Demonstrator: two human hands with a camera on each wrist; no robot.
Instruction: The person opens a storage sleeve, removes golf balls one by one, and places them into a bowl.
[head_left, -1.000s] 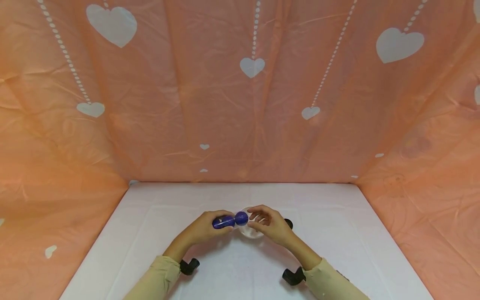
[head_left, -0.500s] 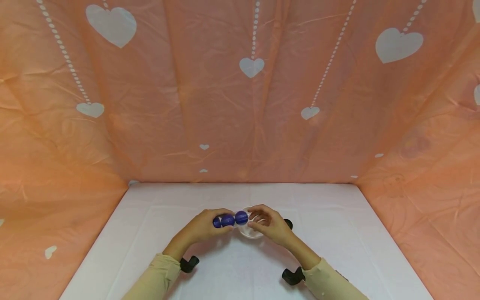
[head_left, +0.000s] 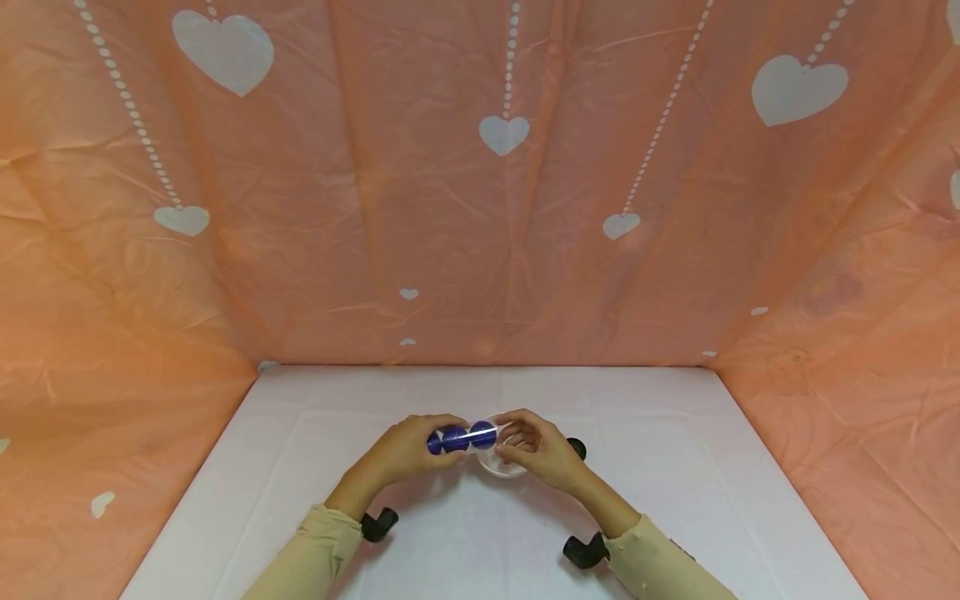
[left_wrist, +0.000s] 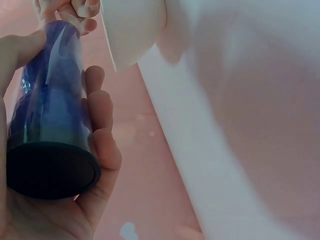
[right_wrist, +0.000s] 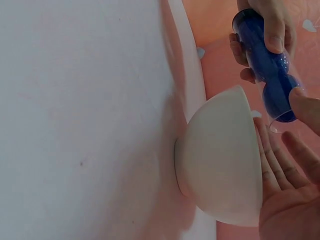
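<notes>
My left hand (head_left: 420, 450) grips a clear tube (right_wrist: 272, 70) holding blue balls (head_left: 454, 438), with fingers and thumb wrapped round it. A black cap (left_wrist: 52, 170) closes the end near my left palm. The tube slants so that its clear, uncapped end points right, toward my right hand (head_left: 542, 450). Loosely bent fingers (right_wrist: 280, 160) of that hand stay around the tube's end; its thumb overlaps the tube's side in the right wrist view, and whether it touches cannot be told. Below sits a white bowl (right_wrist: 220, 160), partly hidden by my right hand in the head view.
A black round thing (head_left: 576, 448) shows just behind my right hand. The white tabletop (head_left: 480, 542) spreads around the bowl. Orange sheets with white hearts (head_left: 504, 135) form walls at the back and sides. Each wrist carries a black mount (head_left: 585, 552).
My left hand has shifted and turned the tube slightly; a bright reflection now runs along it and the balls look more separated. My right hand has hardly moved.
</notes>
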